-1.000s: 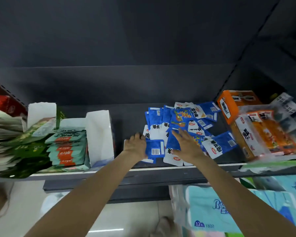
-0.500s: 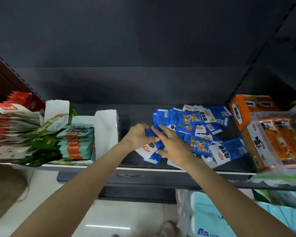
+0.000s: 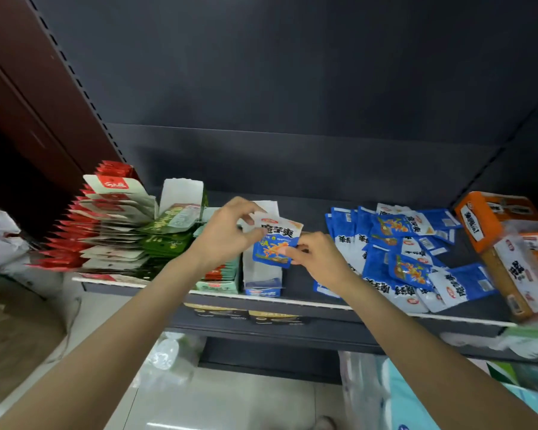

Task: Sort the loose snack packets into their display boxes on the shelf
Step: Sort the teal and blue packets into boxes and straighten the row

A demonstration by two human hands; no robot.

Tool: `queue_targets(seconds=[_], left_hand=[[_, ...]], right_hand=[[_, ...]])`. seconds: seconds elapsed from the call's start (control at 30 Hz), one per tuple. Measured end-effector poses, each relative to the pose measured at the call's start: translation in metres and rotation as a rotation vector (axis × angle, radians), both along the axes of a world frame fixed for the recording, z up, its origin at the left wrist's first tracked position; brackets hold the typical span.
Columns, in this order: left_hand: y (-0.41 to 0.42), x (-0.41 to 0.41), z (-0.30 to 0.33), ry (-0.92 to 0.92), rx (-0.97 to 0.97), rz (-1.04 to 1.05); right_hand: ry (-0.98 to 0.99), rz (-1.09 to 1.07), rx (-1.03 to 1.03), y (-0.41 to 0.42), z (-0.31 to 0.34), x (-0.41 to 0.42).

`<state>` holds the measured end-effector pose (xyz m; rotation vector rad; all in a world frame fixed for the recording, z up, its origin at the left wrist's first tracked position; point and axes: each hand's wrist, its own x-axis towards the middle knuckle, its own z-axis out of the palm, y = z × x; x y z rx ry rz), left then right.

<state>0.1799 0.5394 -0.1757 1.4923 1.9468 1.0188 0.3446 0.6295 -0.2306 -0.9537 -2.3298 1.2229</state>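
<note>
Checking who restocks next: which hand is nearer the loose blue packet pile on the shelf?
Right. The right hand sits just left of the blue packet pile, almost at its edge; the left hand is farther left, past the held blue packet.

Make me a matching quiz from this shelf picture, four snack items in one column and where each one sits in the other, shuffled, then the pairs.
Column one:
1. blue and white packet
2. loose blue packets
3. orange box
4. red and white packets

Column two:
A. far left of the shelf
B. far right of the shelf
C. held in both hands
D. heaped on the shelf, right of the hands

Pairs: 1-C, 2-D, 3-B, 4-A
</note>
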Motion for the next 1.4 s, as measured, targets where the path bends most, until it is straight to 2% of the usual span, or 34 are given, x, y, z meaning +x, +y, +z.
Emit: queue_targets(seconds=[0.13,0.2,0.3,0.43,0.53,0.6,0.77,0.93,1.03,1.13,1.23,1.3,1.4], left_hand=[[-0.016,-0.013,-0.009,0.128,0.057,-0.189],[-0.021,-0.015,-0.020,0.291,-0.006,-0.263],[-0.026,-0.015,-0.032,0.529,-0.111,-0.343],[-0.029,-0.010,-0.036,0.629,-0.121,-0.404],[-0.030,-0.007,-0.040,0.581,-0.231,-0.474],[-0.030,-0.007,-0.041,0.532,-0.286,-0.484],[-0.030,0.001,-0.033,0.434,-0.338,-0.415],[-0.009,0.040,-0.028,0.340,-0.182,-0.298],[0.022,0.089,-0.040,0.240,-0.142,-0.277],[0.052,0.122,-0.060,0.223,-0.279,-0.229],[0.079,0.142,-0.092,0.228,-0.531,-0.077],[0.089,0.147,-0.111,0.279,-0.678,0.069],[0.101,0.148,-0.128,0.278,-0.731,0.227]], right_hand=[[-0.190,0.007,0.118,-0.018,-0.008,-0.013],[-0.272,0.016,0.135,-0.025,-0.012,-0.016],[-0.287,0.024,0.125,-0.033,-0.012,-0.020],[-0.378,0.070,0.135,-0.035,-0.008,-0.018],[-0.500,0.161,0.092,-0.034,-0.006,-0.018],[-0.516,0.188,0.061,-0.031,-0.005,-0.018],[-0.253,0.049,-0.160,-0.020,0.002,-0.001],[-0.229,-0.180,-0.072,0.006,-0.014,0.046],[-0.372,-0.279,0.012,0.026,-0.031,0.075],[-0.528,-0.224,0.028,0.038,-0.049,0.089],[-0.653,-0.089,-0.014,0.050,-0.070,0.105],[-0.687,-0.037,-0.020,0.055,-0.080,0.112],[-0.675,-0.006,-0.011,0.061,-0.084,0.116]])
